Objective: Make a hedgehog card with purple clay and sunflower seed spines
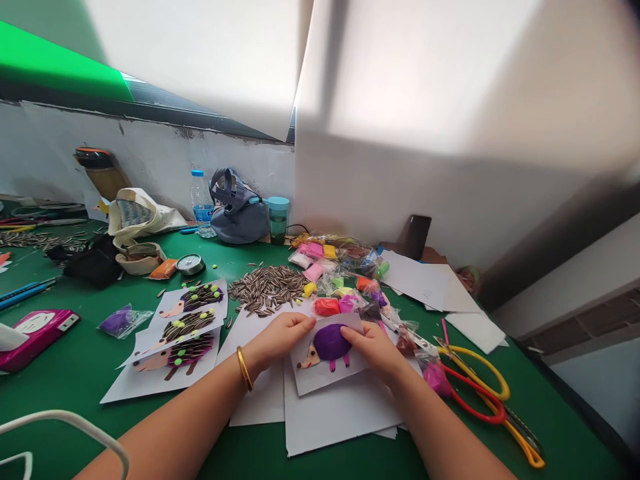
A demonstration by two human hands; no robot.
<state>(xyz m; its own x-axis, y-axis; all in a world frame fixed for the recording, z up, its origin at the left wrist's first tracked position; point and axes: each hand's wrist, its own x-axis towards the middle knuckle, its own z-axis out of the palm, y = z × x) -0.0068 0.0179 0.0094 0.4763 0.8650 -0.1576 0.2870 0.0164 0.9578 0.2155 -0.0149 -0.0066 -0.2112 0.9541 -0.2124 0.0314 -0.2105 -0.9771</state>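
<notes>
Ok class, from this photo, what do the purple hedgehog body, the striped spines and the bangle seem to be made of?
The purple body looks like soft modelling clay: matte, pressed into a smooth mound. The spines look like real sunflower seeds, striped and matching the loose pile. The bangle looks like polished metal with a gold finish, though real gold can't be confirmed.

The left hand (280, 340) and right hand (373, 350) hold a paper card (320, 377) bearing a hedgehog with a purple clay (331, 342) body; sunflower seeds (267, 288) lie heaped just beyond on the green counter (75, 407).
</notes>
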